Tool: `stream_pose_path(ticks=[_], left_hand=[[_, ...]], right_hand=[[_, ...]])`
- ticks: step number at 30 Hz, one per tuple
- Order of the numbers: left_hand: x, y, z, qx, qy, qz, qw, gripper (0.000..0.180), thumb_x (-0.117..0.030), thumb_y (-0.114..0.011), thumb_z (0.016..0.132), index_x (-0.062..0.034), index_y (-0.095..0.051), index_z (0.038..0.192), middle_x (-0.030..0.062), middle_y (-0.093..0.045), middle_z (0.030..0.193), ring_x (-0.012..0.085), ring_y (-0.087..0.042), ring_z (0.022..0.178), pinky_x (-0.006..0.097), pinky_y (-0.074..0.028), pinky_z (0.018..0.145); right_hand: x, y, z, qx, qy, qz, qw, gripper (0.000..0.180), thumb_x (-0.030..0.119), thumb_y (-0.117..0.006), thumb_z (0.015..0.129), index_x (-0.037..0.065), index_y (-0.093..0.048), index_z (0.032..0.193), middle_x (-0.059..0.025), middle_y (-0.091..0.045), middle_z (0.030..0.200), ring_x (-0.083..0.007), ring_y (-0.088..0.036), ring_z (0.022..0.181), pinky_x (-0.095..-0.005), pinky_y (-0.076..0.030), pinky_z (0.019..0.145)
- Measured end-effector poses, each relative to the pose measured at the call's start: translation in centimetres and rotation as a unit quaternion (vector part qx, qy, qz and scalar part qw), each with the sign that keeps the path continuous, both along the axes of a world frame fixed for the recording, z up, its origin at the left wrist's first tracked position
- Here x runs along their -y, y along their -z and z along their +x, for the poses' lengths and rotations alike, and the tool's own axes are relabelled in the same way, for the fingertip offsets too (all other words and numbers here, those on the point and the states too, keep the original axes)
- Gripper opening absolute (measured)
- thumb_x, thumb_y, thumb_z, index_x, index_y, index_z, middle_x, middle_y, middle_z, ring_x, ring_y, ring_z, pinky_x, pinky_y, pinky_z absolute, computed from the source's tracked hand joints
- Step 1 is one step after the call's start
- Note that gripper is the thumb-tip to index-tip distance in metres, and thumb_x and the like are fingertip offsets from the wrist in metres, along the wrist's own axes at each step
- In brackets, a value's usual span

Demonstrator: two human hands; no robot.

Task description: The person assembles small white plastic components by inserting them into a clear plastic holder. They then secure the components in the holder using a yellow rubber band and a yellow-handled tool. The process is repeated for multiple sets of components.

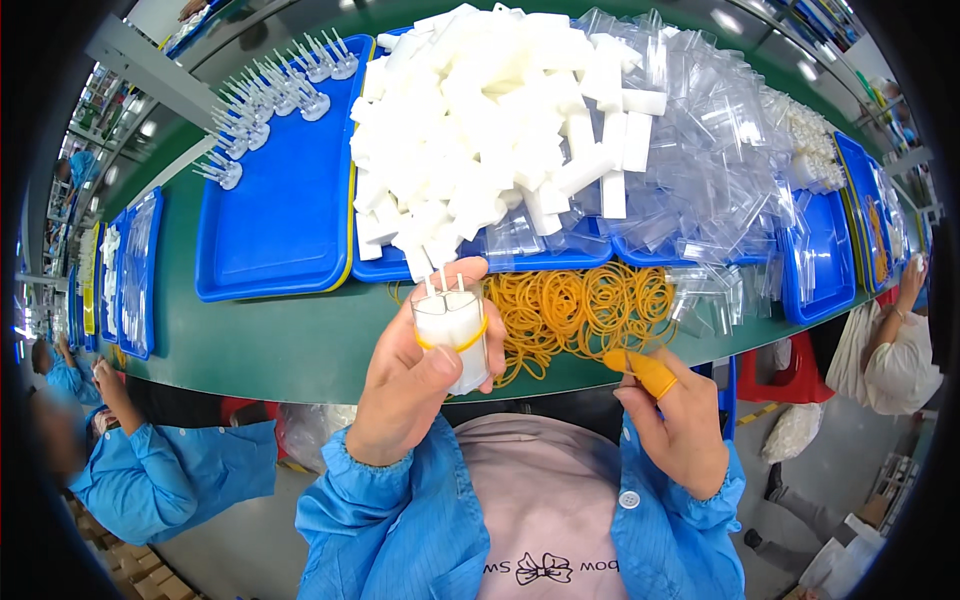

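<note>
My left hand [415, 375] is wrapped round a bundle of white cylinders [463, 322] inside clear plastic. Thin white stems stick up from its top, and a yellow rubber band circles its middle. At the front edge of the table, my right hand [680, 415] is beside a pile of yellow-brown rubber bands [575, 312]. Orange finger cots [652, 374] cover fingertips of that hand. Its thumb and fingers are drawn together, and whatever lies between them is too small to make out.
Behind the bands, blue trays [375, 262] carry a heap of white foam blocks [470, 120] and clear plastic sleeves [700, 150]. White stemmed pieces [268, 98] stand in rows on the left blue tray [275, 235]. People in work clothes sit left and right along the green table [250, 335].
</note>
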State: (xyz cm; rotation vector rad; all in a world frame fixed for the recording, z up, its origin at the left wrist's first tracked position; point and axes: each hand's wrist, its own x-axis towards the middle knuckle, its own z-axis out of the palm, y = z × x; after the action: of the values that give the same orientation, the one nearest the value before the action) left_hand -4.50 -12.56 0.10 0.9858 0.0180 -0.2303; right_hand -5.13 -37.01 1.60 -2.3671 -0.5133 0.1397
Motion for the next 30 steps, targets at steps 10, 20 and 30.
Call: stream_pose_path(ticks=[10,20,30], left_hand=[[1.1,1.0,-0.7,0.109,-0.003,0.146,0.983,0.077,0.002,-0.077,0.064,-0.0043,-0.038,0.130,0.0055,-0.057,0.089,0.0107,-0.056,0.081,0.022,-0.043,0.070],[4.5,2.2,-1.9,0.443,-0.089,0.446,0.772,0.045,-0.009,-0.073,0.069,0.0008,-0.058,0.110,0.0084,-0.066,0.084,0.0222,-0.062,0.067,0.030,-0.049,0.055],[1.5,0.7,1.3,0.187,-0.223,0.425,0.858,0.060,0.006,-0.068,0.069,-0.0002,-0.046,0.124,0.0071,-0.062,0.086,0.0143,-0.060,0.079,0.025,-0.048,0.071]], right_hand=[[-0.4,0.1,0.8,0.005,-0.049,0.002,0.999,0.022,0.011,-0.065,0.080,0.000,-0.063,0.099,-0.0106,-0.053,0.080,-0.0280,-0.056,0.061,-0.0362,-0.045,0.053],[-1.3,-1.2,0.8,-0.015,-0.074,0.084,0.994,0.022,0.010,-0.067,0.077,0.001,-0.064,0.097,-0.0103,-0.058,0.083,-0.0261,-0.060,0.064,-0.0340,-0.047,0.053],[-0.4,-0.3,0.7,-0.039,-0.125,0.012,0.991,0.015,0.013,-0.067,0.078,0.002,-0.065,0.089,-0.0088,-0.058,0.080,-0.0253,-0.057,0.060,-0.0334,-0.045,0.052]])
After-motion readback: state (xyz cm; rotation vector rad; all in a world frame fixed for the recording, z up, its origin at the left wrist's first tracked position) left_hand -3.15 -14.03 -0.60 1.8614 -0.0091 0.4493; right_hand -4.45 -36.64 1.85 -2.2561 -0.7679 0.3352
